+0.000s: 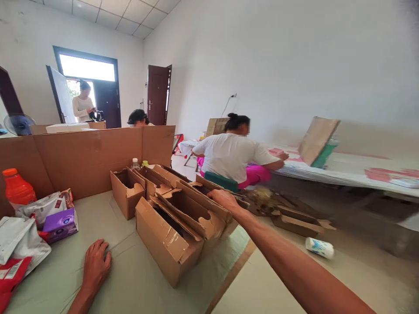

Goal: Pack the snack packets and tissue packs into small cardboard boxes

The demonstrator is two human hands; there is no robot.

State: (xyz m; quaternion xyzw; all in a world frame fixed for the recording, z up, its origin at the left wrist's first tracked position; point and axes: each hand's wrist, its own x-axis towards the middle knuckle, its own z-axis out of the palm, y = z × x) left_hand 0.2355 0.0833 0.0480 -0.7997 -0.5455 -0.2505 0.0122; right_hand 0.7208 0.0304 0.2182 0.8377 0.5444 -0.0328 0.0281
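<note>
Several narrow, open-topped cardboard boxes (163, 257) stand grouped on the table (131, 279) in front of me. My right hand (224, 199) reaches across to the far right of the group. Its fingers curl over the upper edge of a cardboard box (209, 203) there, and the fingertips are hidden inside. To the left of the boxes, my left hand (97, 261) rests palm down on the table, thumb a little apart from slightly bent fingers. It appears to hold nothing. One box (122, 196) stands at the group's left end.
A cardboard panel (88, 159) rises along the table's back. At left are an orange bottle (18, 187), a purple tissue pack (60, 224) and pouches (28, 240). A seated person (229, 152) works at another table. A white roll (319, 247) lies on the floor.
</note>
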